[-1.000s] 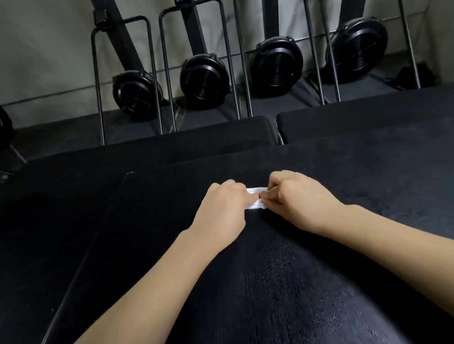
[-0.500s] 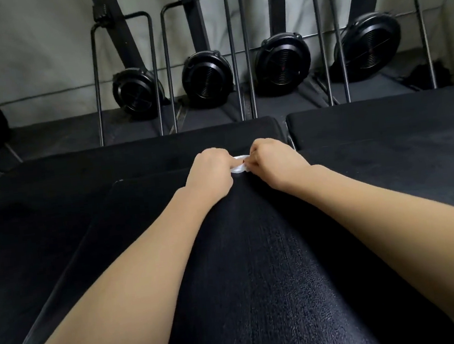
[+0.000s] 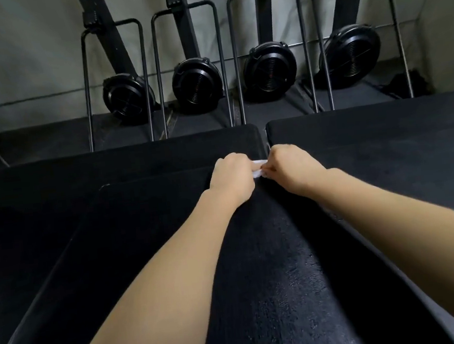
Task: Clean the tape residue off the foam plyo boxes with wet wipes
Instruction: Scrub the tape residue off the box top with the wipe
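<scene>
Left hand: left hand [image 3: 232,181] reaches forward with the forearm stretched out, knuckles up, fingers curled down onto one end of the wipe, gripping it.
Right hand: right hand [image 3: 290,169] reaches in from the right, fingers curled, pinching the other end of the wipe; the two hands sit close together, not quite touching.
Wipe: small white wipe [image 3: 257,168], bunched, only a strip showing between the hands, held at the far edge of the near box.
Near box: black foam box [image 3: 275,293] with a grainy top, running from the bottom of the view to the hands; far left corner rounded.
Other boxes: black box [image 3: 140,158] beyond on the left, black box [image 3: 384,133] on the right, a narrow gap between them.
Room: four black fan machines [image 3: 197,85] with metal frames in a row against a pale wall [image 3: 25,53]; dark floor.
</scene>
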The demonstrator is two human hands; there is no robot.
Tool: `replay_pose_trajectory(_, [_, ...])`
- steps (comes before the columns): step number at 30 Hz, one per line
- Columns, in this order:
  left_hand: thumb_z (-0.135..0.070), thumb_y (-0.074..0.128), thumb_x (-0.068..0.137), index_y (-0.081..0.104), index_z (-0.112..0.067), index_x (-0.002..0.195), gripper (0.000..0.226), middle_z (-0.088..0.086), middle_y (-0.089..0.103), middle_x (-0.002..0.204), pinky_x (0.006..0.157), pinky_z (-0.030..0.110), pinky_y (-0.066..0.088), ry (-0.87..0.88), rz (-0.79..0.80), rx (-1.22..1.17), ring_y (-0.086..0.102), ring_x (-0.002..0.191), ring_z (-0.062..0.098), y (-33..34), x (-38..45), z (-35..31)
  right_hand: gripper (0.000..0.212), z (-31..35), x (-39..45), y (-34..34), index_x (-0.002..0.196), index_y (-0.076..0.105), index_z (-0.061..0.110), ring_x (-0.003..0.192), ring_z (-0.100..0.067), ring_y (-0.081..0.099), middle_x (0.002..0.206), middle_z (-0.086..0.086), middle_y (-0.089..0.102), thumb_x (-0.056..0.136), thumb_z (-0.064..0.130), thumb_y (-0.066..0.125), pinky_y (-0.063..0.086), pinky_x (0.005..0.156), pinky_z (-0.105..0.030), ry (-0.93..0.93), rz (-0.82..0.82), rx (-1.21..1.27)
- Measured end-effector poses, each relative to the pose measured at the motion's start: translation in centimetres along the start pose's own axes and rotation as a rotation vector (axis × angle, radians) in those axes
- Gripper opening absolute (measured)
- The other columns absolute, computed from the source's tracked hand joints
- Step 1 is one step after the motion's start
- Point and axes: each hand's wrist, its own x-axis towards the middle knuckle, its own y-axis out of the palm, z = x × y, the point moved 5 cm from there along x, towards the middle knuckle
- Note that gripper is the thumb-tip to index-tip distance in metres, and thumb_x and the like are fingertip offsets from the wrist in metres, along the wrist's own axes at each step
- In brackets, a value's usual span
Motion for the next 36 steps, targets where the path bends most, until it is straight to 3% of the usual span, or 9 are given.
replay_pose_trajectory(3, [-0.005, 0.050, 0.084, 0.051, -0.018, 0.082, 0.013, 0.003, 0.053, 0.084, 0.070, 0.030, 0.026, 0.070, 0.021, 0.058, 0.042, 0.073, 0.021, -0.6, -2.6, -0.7, 0.035, 0.3, -2.6, 0.0, 0.076, 0.059, 0.011, 0.074, -0.022, 0.058, 0.080, -0.001, 0.057, 0.087, 0.042, 0.070, 0.048, 0.061, -0.037, -0.067, -0.020, -0.006])
replay_pose_trajectory(9, [0.001, 0.046, 0.083, 0.048, -0.023, 0.086, 0.025, -0.004, 0.035, 0.075, 0.072, 0.031, 0.029, 0.241, -0.010, 0.146, 0.036, 0.080, 0.018, -0.4, -6.9, -2.3, 0.031, -0.4, -6.8, 1.0, 0.094, 0.069, 0.012, 0.079, -0.019, 0.054, 0.089, 0.001, 0.056, 0.093, 0.042, 0.062, 0.050, 0.071, -0.040, -0.232, -0.028, -0.068])
replay_pose_trajectory(15, [0.000, 0.045, 0.083, 0.068, -0.031, 0.109, 0.046, -0.005, 0.039, 0.078, 0.073, 0.031, 0.031, 0.223, 0.009, 0.211, 0.037, 0.082, 0.018, -0.1, -3.3, -1.5, 0.031, 0.6, -3.8, 0.3, 0.073, 0.043, 0.016, 0.078, -0.027, 0.055, 0.085, -0.003, 0.054, 0.092, 0.028, 0.065, 0.036, 0.061, -0.034, -0.090, -0.074, 0.007])
replay_pose_trajectory(18, [-0.001, 0.046, 0.087, 0.069, -0.022, 0.112, 0.040, 0.000, 0.046, 0.085, 0.073, 0.031, 0.031, 0.160, -0.025, 0.198, 0.048, 0.090, 0.023, -0.4, -1.0, -1.2, 0.026, 0.0, -1.0, 0.4, 0.076, 0.046, 0.015, 0.079, -0.027, 0.056, 0.087, -0.003, 0.054, 0.092, 0.027, 0.063, 0.035, 0.062, -0.033, -0.042, -0.080, 0.024])
replay_pose_trajectory(23, [0.000, 0.050, 0.091, 0.064, -0.004, 0.104, 0.019, 0.010, 0.059, 0.107, 0.078, 0.031, 0.035, -0.024, -0.048, 0.066, 0.054, 0.106, 0.029, -0.3, 1.3, -0.9, 0.020, -1.2, 2.5, 1.4, 0.087, 0.064, 0.009, 0.083, -0.028, 0.059, 0.094, -0.003, 0.058, 0.091, 0.027, 0.058, 0.037, 0.065, -0.032, 0.015, -0.109, 0.036])
replay_pose_trajectory(27, [0.001, 0.048, 0.088, 0.063, -0.016, 0.091, 0.023, -0.005, 0.035, 0.076, 0.070, 0.031, 0.029, 0.011, -0.049, 0.072, 0.046, 0.089, 0.025, -0.2, 0.6, -1.0, 0.021, -1.0, 2.1, 1.3, 0.091, 0.065, 0.008, 0.085, -0.028, 0.059, 0.094, -0.003, 0.058, 0.091, 0.028, 0.060, 0.038, 0.065, -0.032, 0.041, -0.094, 0.033])
replay_pose_trajectory(30, [0.005, 0.046, 0.081, 0.041, -0.019, 0.065, 0.029, -0.004, 0.026, 0.069, 0.062, 0.030, 0.024, 0.033, -0.007, 0.078, 0.038, 0.079, 0.022, -0.9, -1.1, -1.5, 0.023, -0.3, -0.1, 0.6, 0.079, 0.051, 0.011, 0.085, -0.029, 0.056, 0.089, -0.005, 0.055, 0.091, 0.027, 0.064, 0.036, 0.066, -0.033, 0.039, -0.089, 0.023])
replay_pose_trajectory(32, [0.004, 0.046, 0.083, 0.040, -0.018, 0.062, 0.031, -0.001, 0.035, 0.072, 0.066, 0.031, 0.027, 0.018, -0.003, 0.050, 0.042, 0.080, 0.023, -1.7, -2.9, -2.2, 0.029, 0.2, -2.2, 0.0, 0.073, 0.044, 0.015, 0.084, -0.029, 0.056, 0.085, -0.004, 0.053, 0.090, 0.027, 0.064, 0.036, 0.066, -0.034, 0.027, -0.075, 0.020])
replay_pose_trajectory(36, [0.002, 0.047, 0.085, 0.061, -0.010, 0.087, 0.019, 0.010, 0.058, 0.096, 0.069, 0.031, 0.028, 0.042, 0.066, 0.037, 0.049, 0.085, 0.027, -1.9, -6.3, -3.5, 0.029, 0.9, -6.6, -0.1, 0.075, 0.044, 0.016, 0.082, -0.028, 0.056, 0.086, -0.004, 0.054, 0.091, 0.029, 0.064, 0.036, 0.065, -0.034, 0.035, -0.039, -0.007])
